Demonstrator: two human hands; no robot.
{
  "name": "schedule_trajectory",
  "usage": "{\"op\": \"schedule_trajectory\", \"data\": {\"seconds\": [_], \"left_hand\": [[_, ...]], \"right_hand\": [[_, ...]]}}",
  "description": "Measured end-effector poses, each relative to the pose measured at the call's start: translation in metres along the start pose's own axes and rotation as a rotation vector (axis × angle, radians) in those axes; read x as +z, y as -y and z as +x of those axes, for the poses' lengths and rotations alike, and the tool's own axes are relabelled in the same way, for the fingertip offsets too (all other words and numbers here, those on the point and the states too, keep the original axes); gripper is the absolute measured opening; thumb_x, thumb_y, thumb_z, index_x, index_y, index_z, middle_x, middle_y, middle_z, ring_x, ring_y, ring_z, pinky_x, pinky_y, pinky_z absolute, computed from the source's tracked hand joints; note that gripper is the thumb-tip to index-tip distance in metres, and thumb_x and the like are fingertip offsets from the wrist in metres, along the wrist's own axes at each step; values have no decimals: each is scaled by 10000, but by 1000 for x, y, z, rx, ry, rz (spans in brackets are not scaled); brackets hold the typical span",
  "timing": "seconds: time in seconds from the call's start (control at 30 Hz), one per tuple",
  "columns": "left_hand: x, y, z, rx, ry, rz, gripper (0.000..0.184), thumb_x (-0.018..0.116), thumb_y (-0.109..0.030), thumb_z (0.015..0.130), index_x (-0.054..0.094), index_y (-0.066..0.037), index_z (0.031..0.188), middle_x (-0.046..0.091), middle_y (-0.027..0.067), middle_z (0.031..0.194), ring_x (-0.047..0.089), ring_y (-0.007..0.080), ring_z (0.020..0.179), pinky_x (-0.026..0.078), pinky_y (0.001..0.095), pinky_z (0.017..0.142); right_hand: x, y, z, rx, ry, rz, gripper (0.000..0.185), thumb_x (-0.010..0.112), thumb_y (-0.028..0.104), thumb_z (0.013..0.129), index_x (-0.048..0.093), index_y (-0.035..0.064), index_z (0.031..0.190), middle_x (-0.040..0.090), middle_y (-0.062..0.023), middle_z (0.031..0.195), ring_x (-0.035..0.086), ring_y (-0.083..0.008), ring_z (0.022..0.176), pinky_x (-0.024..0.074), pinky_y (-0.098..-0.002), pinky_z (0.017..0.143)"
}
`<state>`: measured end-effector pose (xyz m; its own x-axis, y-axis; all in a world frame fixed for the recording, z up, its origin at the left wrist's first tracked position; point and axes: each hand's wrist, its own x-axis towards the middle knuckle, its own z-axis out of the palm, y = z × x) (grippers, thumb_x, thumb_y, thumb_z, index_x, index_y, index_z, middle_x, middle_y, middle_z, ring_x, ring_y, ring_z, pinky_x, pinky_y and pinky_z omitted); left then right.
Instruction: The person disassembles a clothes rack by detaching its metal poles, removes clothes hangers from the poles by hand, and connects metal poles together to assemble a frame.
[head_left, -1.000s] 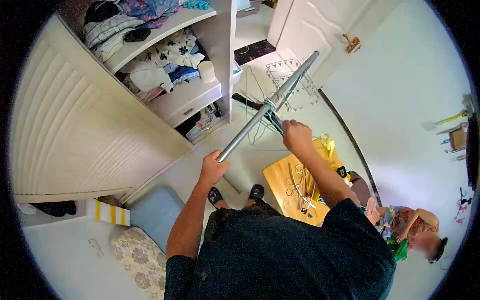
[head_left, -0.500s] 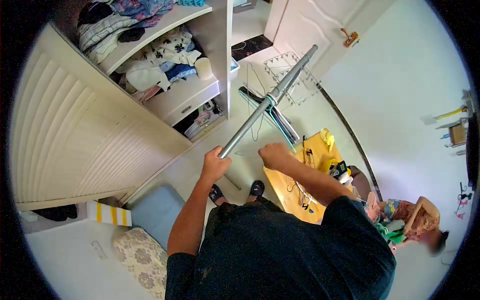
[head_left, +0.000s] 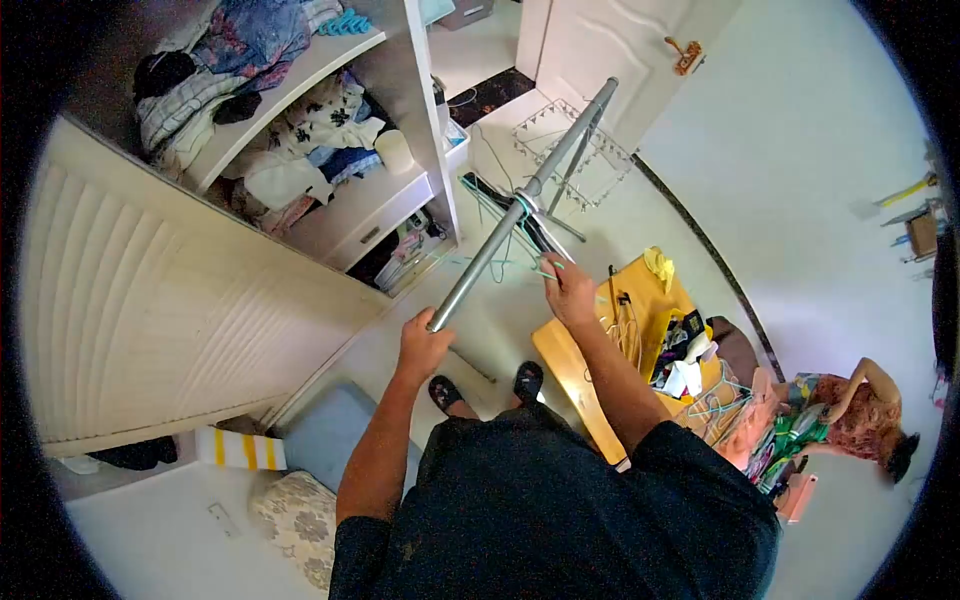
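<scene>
Overall, the left hand [head_left: 425, 345] is clenched around the lower end of a smooth, round metal pole [head_left: 464, 283], which slants up toward the door [head_left: 630, 50]. Several thin hangers [head_left: 535, 228], some black and some teal, hang bunched from its middle. The right hand [head_left: 570, 290] is at their near ends, fingers bent; whether it grips one, I cannot tell.

An open wardrobe [head_left: 430, 120] holds crumpled fabrics on two shelves, the lower one also bearing a pale cylinder [head_left: 393, 152]; small items in the compartment under its drawer [head_left: 385, 222] are too shadowed to identify. On the glossy wooden table [head_left: 565, 345], a yellow container [head_left: 657, 350] holds black and white items, partly overlapping. Thin wire forms the rectangular rack [head_left: 570, 150] near the door. Another person [head_left: 860, 410] sits beside a tangled green heap [head_left: 795, 435], its pieces hard to separate.
</scene>
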<state>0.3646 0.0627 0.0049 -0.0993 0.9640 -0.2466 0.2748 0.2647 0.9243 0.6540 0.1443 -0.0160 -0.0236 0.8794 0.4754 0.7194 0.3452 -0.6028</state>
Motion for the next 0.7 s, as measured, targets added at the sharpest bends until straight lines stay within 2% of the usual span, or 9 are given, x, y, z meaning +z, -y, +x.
{"op": "schedule_trajectory", "data": {"seconds": [0.13, 0.2, 0.27, 0.33, 0.47, 0.5, 0.7], "left_hand": [[-2, 6, -1, -29, -5, 83, 135, 664, -86, 757, 586, 6, 818, 493, 36, 663, 470, 124, 626, 411, 329, 566], [1, 26, 4, 58, -15, 8, 127, 659, -76, 768, 611, 9, 850, 526, 33, 669, 487, 121, 627, 427, 321, 571], [-4, -15, -7, -8, -6, 28, 128, 653, -71, 784, 630, 7, 882, 559, 25, 686, 500, 113, 635, 436, 306, 580], [-4, -22, -10, -116, 24, -15, 127, 650, -71, 796, 635, 3, 899, 561, 13, 705, 501, 105, 644, 428, 297, 574], [-2, 2, -7, -23, 18, -75, 135, 644, -83, 786, 630, 1, 891, 525, 1, 705, 475, 103, 632, 410, 310, 559], [-2, 2, -5, -4, 12, -35, 137, 642, -91, 778, 618, 3, 874, 505, -6, 705, 467, 102, 633, 409, 311, 567], [-5, -8, -11, -68, 29, 11, 134, 644, -88, 774, 591, 9, 850, 491, -7, 710, 458, 95, 654, 399, 306, 577]], "right_hand": [[22, 8, 53, 61, 20, -28, 238, 710, 261, 947, 709, 110, 1131, 704, -117, 954, 702, -357, 799, 564, -446, 660], [33, 4, 66, -50, -51, -2, 263, 745, 289, 925, 712, 114, 1119, 692, -106, 949, 697, -349, 771, 563, -438, 627], [38, 6, 70, -67, -113, 2, 255, 769, 290, 905, 725, 110, 1081, 698, -105, 922, 698, -340, 747, 562, -441, 618], [40, 8, 74, -57, -162, -32, 224, 779, 277, 893, 734, 103, 1025, 694, -108, 870, 694, -342, 723, 563, -435, 621], [40, 0, 75, -86, -192, 55, 165, 775, 223, 892, 733, 87, 978, 677, -132, 823, 677, -343, 698, 542, -424, 613], [35, 2, 76, -82, -191, 83, 122, 772, 141, 900, 741, 43, 966, 643, -120, 761, 609, -261, 629, 494, -355, 590], [16, 7, 66, -60, -103, 130, 116, 774, 124, 893, 745, 23, 941, 633, -132, 735, 611, -264, 628, 483, -360, 589]]}}
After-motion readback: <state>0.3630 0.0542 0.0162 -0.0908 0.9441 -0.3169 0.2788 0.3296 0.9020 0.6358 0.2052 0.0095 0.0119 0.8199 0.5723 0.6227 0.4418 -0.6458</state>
